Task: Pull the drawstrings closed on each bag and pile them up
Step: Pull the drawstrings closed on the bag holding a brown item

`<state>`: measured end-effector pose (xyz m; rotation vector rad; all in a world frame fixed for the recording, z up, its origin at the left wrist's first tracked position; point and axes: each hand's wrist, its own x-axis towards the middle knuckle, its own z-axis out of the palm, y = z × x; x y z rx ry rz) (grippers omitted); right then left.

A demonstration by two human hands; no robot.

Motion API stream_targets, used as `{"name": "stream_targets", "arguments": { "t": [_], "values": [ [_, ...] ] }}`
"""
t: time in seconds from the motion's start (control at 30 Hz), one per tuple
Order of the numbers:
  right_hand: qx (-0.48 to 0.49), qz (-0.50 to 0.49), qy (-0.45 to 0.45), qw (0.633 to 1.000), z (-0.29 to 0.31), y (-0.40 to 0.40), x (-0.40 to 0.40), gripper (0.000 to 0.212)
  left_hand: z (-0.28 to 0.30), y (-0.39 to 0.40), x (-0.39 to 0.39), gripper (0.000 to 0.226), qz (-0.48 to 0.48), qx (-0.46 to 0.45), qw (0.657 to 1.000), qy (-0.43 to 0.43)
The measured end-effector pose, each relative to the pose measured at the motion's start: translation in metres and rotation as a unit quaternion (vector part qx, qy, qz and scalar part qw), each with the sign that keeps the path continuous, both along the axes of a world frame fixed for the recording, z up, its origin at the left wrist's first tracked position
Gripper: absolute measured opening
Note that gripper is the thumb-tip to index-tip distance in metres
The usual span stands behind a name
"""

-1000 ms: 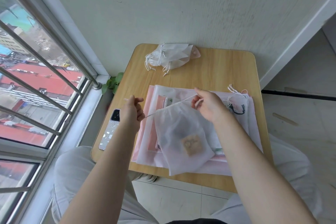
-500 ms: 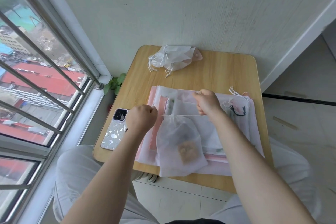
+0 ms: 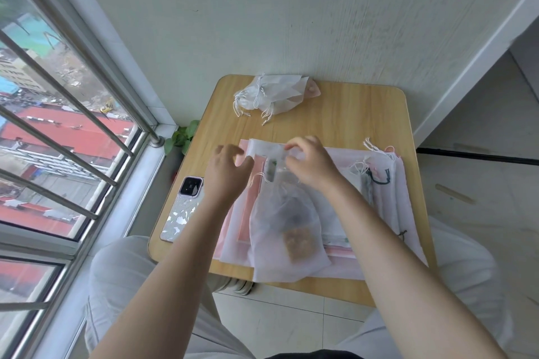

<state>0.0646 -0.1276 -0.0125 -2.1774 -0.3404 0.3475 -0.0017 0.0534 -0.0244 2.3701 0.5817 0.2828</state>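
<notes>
A small translucent white drawstring bag (image 3: 280, 230) with a brown tag inside lies on a stack of flat white and pink bags (image 3: 388, 204) at the table's near side. Its neck is gathered just below my hands. My left hand (image 3: 227, 172) hovers at the neck's left with fingers loosely spread, holding nothing I can make out. My right hand (image 3: 312, 163) is above the neck with thumb and fingers curled in a pinch, apparently on the drawstring; motion blur hides the cord. A pile of cinched white bags (image 3: 271, 93) sits at the table's far edge.
The small wooden table (image 3: 350, 114) stands against a wall. A phone (image 3: 182, 210) lies at its left edge. Loose cords and a dark string (image 3: 379, 178) lie on the stack's right. A window with metal bars (image 3: 87, 114) is on the left, a plant (image 3: 182, 137) below it.
The bag's neck has been drawn tight. Both hands moved inward and up over the neck. My left hand went from a fist on the string to spread fingers.
</notes>
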Motion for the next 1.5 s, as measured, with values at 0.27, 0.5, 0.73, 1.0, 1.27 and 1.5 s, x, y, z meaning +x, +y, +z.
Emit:
{"name": "stream_targets", "arguments": {
  "t": [0.27,0.5,0.73,1.0,1.27,1.5],
  "values": [
    [-0.206,0.039,0.129,0.969,-0.005,-0.01,-0.005,0.044,-0.001,-0.02,-0.004,0.049,-0.058,-0.016,0.964,0.258],
    [-0.057,0.01,0.198,0.978,-0.012,0.0,-0.017,0.052,0.011,-0.031,-0.005,0.058,-0.07,-0.03,0.978,0.192],
    [0.008,0.021,0.193,0.981,-0.013,-0.003,-0.018,0.051,0.014,-0.04,-0.006,0.021,-0.066,-0.156,0.98,0.104],
    [0.097,-0.07,0.129,0.984,-0.001,-0.007,-0.014,0.021,0.016,-0.047,-0.003,0.016,-0.02,-0.346,0.937,0.038],
    [0.16,-0.052,0.064,0.984,0.02,0.006,-0.01,0.02,0.037,-0.052,-0.001,0.021,-0.167,-0.394,0.892,0.147],
    [0.126,-0.057,0.115,0.984,0.018,0.003,-0.011,0.039,0.03,-0.045,-0.004,0.035,-0.184,-0.372,0.899,0.136]
  ]
}}
